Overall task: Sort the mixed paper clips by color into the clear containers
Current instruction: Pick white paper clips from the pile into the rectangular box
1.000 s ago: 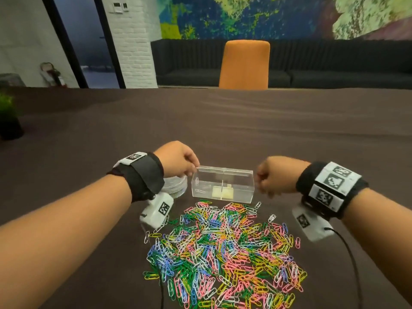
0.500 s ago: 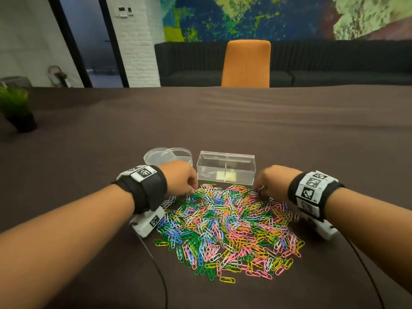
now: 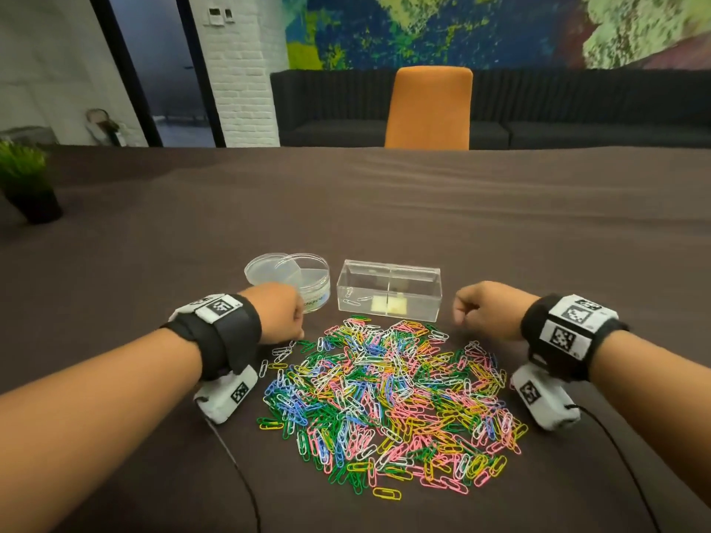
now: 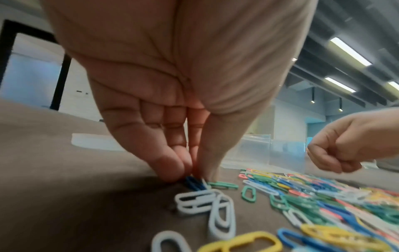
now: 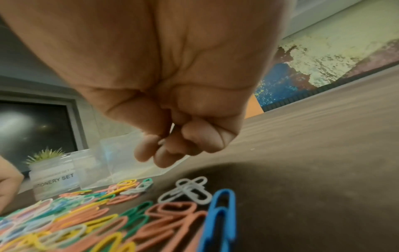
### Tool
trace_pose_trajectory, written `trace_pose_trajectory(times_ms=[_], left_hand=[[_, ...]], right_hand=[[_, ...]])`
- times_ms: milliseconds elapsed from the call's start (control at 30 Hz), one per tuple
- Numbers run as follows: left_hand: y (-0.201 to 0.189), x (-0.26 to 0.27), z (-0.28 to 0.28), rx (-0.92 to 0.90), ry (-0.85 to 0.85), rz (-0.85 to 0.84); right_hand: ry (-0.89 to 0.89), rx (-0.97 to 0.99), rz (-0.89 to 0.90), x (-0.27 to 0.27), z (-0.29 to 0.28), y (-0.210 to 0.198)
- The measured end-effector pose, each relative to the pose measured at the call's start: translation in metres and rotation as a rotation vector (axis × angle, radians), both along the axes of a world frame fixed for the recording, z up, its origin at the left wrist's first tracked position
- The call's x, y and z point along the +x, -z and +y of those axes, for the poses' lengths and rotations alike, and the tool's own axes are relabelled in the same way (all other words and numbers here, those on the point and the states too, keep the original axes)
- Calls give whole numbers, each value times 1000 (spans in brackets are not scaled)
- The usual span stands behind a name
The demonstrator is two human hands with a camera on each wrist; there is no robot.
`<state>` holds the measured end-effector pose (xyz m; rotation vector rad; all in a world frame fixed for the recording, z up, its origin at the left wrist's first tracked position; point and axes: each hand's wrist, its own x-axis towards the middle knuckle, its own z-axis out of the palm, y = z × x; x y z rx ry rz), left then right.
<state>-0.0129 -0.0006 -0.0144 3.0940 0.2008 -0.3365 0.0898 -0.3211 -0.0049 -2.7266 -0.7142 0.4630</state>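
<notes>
From the head camera I see a heap of mixed clips spread across the brown worktop, with a clear box and a round clear tub standing just behind it. Two white clips lie in the box's left compartment. My left hand sits at the heap's far-left edge, in front of the tub; my right hand hangs near the box's right end, fingers curled under. A potted plant stands far left and an orange chair faces me across the worktop.

Left wrist camera: my left hand points down, its fingers and thumb closing on a blue clip that lies on the worktop at the heap's edge. White clips lie just beside it. The right hand shows at the right, curled, above the clips.

Right wrist camera: my right hand hangs clear above the worktop with its fingers curled against the thumb. A small pale sliver shows between them; I cannot tell whether it is a clip. Below lie crossed grey-white clips and a blue clip, with the box behind.
</notes>
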Motion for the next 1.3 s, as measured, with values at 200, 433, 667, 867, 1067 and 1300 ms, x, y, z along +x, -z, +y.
trace_pose_trajectory(times_ms=[200, 433, 667, 867, 1067, 1300], left_hand=[[0, 4, 15, -232, -69, 12], [-3, 4, 39, -659, -210, -9], [-1, -6, 41, -1050, -442, -3], [-4, -28, 39, -896, -482, 90], [-1, -45, 38, -264, -119, 153], [-1, -53, 34, -66, -99, 86]], right_hand=[[-18, -41, 10, -1, 24, 10], [-45, -75, 2, 3, 23, 10], [-118, -117, -7, 5, 20, 10], [-8, 98, 129, 16, 1, 4], [141, 588, 218, 16, 5, -20], [-178, 138, -229, 15, 89, -52]])
